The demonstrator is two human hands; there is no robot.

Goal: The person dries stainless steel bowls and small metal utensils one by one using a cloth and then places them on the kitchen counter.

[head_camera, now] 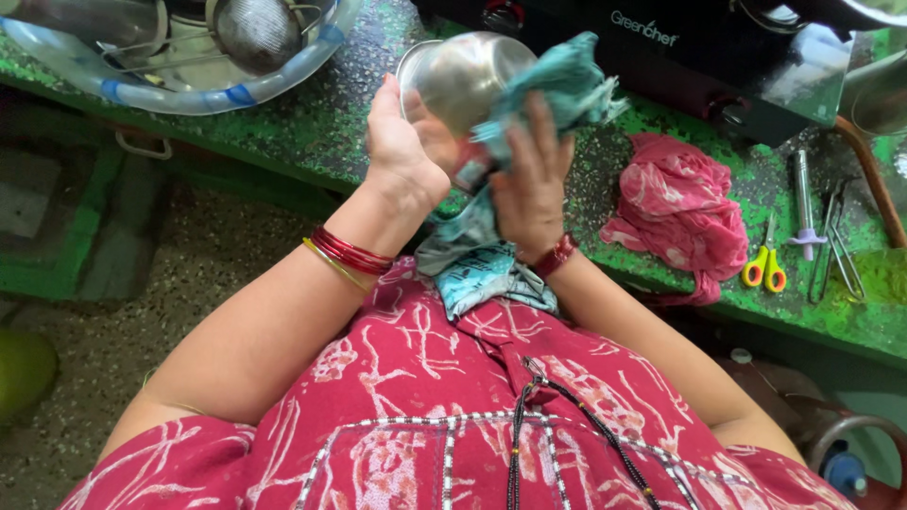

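My left hand (404,144) grips a shiny steel bowl (465,76) by its rim, tilted with its rounded outside facing me. My right hand (531,179) presses a teal patterned cloth (562,80) against the bowl's right side. The cloth's loose end (482,264) hangs down between my forearms over my red patterned dress. Red and gold bangles ring my left wrist, and a dark red band is on my right wrist. Both hands are above the front edge of a green speckled counter (331,113).
A pink cloth (680,212) lies crumpled on the counter to the right. Yellow-handled scissors (763,266), a lighter (805,203) and metal tongs (839,246) lie beyond it. A black stove (680,47) stands behind. A basin (179,52) with a strainer and utensils sits far left.
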